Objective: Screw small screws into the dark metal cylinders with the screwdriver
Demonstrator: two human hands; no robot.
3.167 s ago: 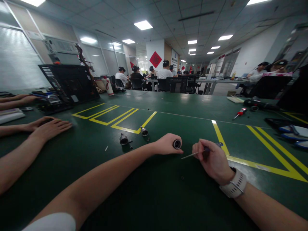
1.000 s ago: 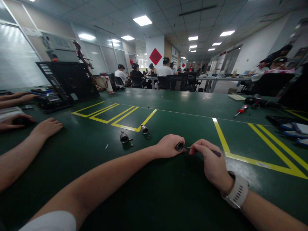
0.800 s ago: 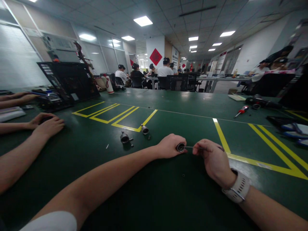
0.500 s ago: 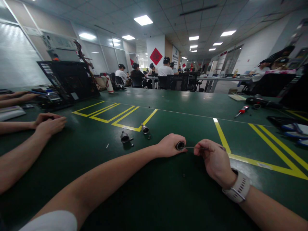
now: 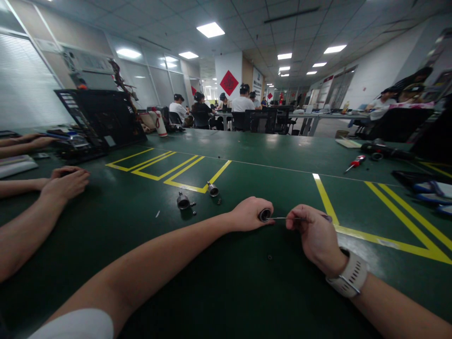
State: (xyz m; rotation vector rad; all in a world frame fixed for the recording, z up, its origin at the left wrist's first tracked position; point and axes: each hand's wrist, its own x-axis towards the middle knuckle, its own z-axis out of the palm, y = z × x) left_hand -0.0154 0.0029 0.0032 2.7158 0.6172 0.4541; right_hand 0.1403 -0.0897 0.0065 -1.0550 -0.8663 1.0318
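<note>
My left hand [image 5: 250, 213] is wrapped round a small round metal cup [image 5: 264, 215], its open mouth turned toward the right. My right hand [image 5: 310, 230], with a watch on its wrist, pinches a thin-shafted screwdriver [image 5: 278, 218]. The shaft's tip reaches the cup's mouth; how far inside it goes, I cannot tell. Part of the dark handle [image 5: 328, 218] shows behind the fingers. Two similar metal cups with stems, one standing [image 5: 183, 201] and one tilted [image 5: 213, 189], are to the left, with several tiny ring-like parts [image 5: 194, 213] by them. Another small ring [image 5: 270, 257] lies nearer me.
Yellow tape [image 5: 326, 200] marks the green table [image 5: 226, 282]. A co-worker's hands [image 5: 67, 183] are at the left, near a black equipment case [image 5: 102, 117]. A red-handled screwdriver [image 5: 356, 163] and a dark power tool [image 5: 381, 149] lie at the right back.
The screwdriver's shaft has shifted slightly in the cup's mouth, and my right fingers have moved a little to the right. The co-worker's hands have drawn left.
</note>
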